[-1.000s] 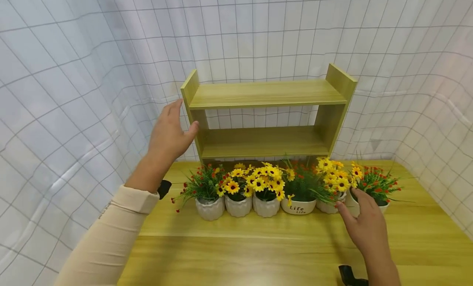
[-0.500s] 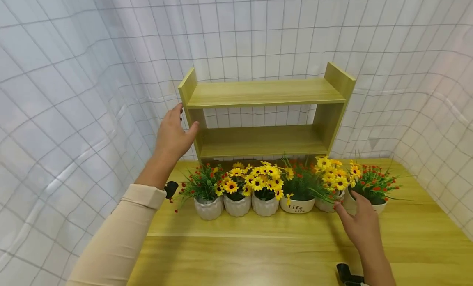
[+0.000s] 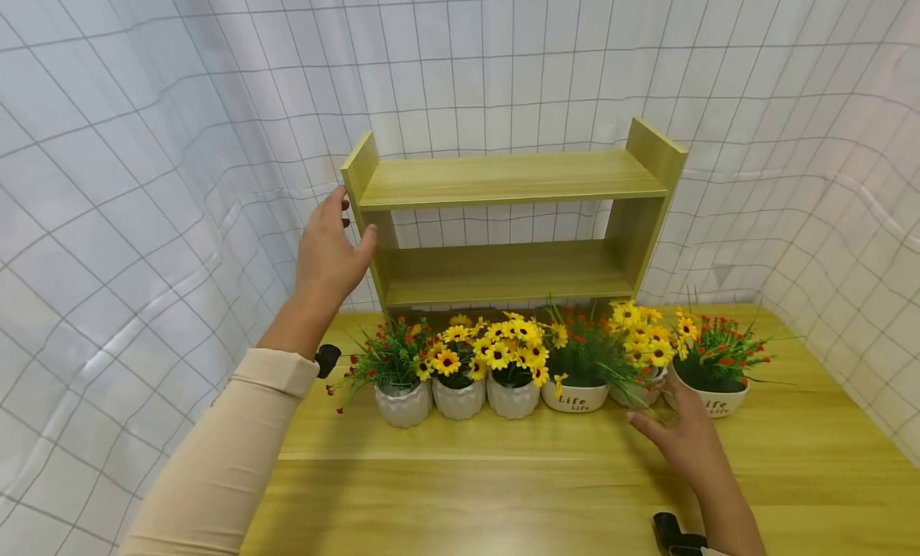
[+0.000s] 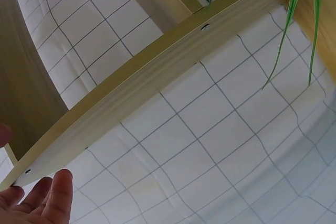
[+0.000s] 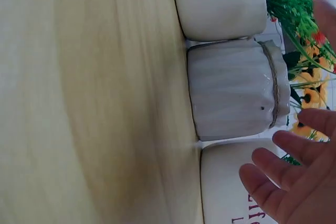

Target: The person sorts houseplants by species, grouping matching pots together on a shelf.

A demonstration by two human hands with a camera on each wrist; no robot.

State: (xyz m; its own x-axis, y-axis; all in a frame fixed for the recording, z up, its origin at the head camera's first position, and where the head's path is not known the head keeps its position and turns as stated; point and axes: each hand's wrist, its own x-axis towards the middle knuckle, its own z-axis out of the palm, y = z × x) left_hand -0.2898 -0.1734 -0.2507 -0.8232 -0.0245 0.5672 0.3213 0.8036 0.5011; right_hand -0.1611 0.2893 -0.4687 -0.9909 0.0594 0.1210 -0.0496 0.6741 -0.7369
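Observation:
A two-tier wooden shelf (image 3: 513, 176) stands against the back wall, with a row of potted flowers in front of it. My left hand (image 3: 329, 256) is at the shelf's left side panel (image 4: 142, 72), fingers along its outer face and thumb near its front edge. My right hand (image 3: 686, 436) is spread in front of the right end of the row, holding nothing. Its fingers (image 5: 262, 184) overlap an oval white pot (image 5: 226, 171) with Life lettering in the right wrist view. Beside that pot stands a fluted white pot (image 5: 231, 90) of yellow flowers (image 3: 643, 340).
Further left are another Life pot (image 3: 575, 398) and several fluted white pots, among them one with red flowers (image 3: 404, 404) at the left end. The wooden table (image 3: 460, 492) extends in front of the row. A grid-patterned white curtain (image 3: 496, 69) surrounds it.
My right hand has shifted left and slightly down, uncovering the lettering on the rightmost pot. My left hand stays by the shelf's left panel, its fingers drawn slightly inward. The pots have stayed put.

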